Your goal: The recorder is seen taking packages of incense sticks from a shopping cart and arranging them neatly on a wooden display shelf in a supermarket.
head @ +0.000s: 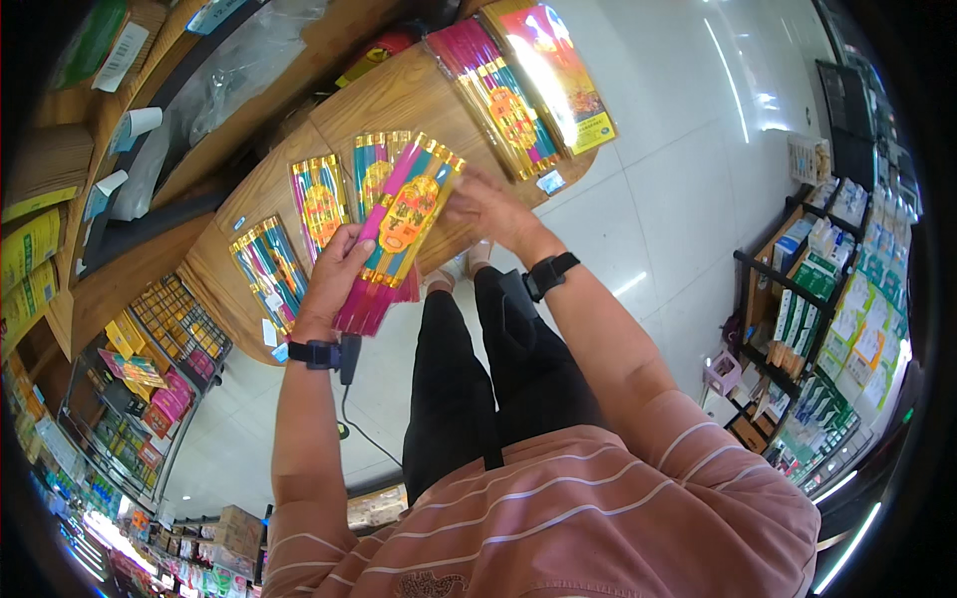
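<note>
A long packet of incense sticks (407, 217), with pink ends, teal and gold bands and a printed gold label, is tilted over the shelf. My left hand (336, 269) grips its lower left edge, thumb on the front. By its upper right edge is my right hand (486, 205), blurred; whether the fingers touch the packet is unclear. Behind the held packet, a similar packet (371, 172) lies partly covered on the wooden shelf (262, 179). Beside it are another packet (320, 198) and, farther left, a teal and pink bundle (271, 261).
More long packets (501, 101) and a red-and-yellow box (561, 82) lie at the shelf's far right end. A wire basket (179, 321) with goods stands at left. Stocked shelves (804, 299) line the right across the tiled floor (635, 217). A cable (366, 426) hangs from my left wrist strap.
</note>
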Available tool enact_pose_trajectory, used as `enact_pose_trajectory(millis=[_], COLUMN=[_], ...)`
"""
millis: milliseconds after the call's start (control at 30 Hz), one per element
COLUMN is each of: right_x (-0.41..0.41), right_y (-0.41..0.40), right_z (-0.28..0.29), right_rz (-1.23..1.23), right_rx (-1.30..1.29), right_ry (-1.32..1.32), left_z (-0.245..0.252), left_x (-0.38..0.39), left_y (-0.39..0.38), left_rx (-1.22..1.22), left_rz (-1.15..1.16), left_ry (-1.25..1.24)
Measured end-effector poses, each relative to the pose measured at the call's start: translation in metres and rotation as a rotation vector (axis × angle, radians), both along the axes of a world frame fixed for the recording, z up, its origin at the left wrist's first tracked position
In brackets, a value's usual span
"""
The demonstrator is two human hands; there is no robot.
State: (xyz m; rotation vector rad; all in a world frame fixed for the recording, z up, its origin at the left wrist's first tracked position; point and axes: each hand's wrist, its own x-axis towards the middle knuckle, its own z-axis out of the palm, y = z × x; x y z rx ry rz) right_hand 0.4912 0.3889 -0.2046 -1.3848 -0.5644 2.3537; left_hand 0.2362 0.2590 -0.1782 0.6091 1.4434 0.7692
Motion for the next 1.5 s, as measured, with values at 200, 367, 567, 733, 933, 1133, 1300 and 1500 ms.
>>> enact_pose_trajectory(millis=[200,367,567,733,933,1133,1300,1500], right_x=[0.024,0.041,0.045,0.066,0.092,0.111,0.112,0.106], right_y=[0.031,0.03,0.014,0.004,-0.005,-0.004,0.003,0.013], right_z=[0.006,-0.005,0.009,-0.001,-0.012,-0.032,-0.045,-0.06], right_rz=[0.14,0.231,0.105,-0.067,-0.442,-0.649,-0.738,-0.784], right_rx=[0.1,0.016,-0.081,-0.105,-0.101,-0.113,-0.099,-0.085], right_ry=[-0.062,-0.045,0.141,0.201,0.295,0.318,0.34,0.318], left_z=[0.018,0.012,0.02,0.037,0.014,-0.051,-0.07,-0.085], left_x=[-0.01,-0.021,-0.017,0.006,0.046,0.121,0.168,0.195], left_y=[0.027,0.058,0.097,0.115,0.094,0.105,0.144,0.173], left_rx=[-0.062,-0.122,0.128,0.458,0.458,0.103,-0.014,-0.082], left_rz=[-0.267,-0.4,-0.613,-0.322,0.06,0.086,0.202,0.131], left_ry=[-0.032,0.15,0.518,0.92,0.772,0.22,0.113,0.07])
